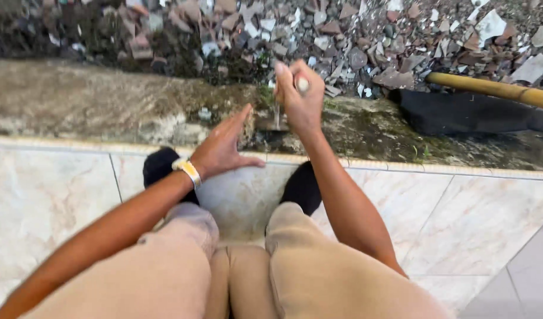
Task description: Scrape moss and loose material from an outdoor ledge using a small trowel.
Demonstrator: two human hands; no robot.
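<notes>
Squatting at the edge of a pale tiled floor [59, 207], knees in tan trousers [295, 266] filling the foreground. Right hand [298, 97] clenching fingers around a small pale object [302, 84], held above a mossy concrete curb [106, 103], a thin trickle falling beneath the fist. Left hand [224, 147] hovering open and flat, fingers stretched, just beside it, wearing a wristband [187, 171]. Rubble [342, 35] and a yellow pole [496, 90] lying beyond.

You see two hands, left hand [224, 147] and right hand [300, 97], two black shoes [302, 188], one wristwatch [187, 171], one yellow pole [496, 90].
</notes>
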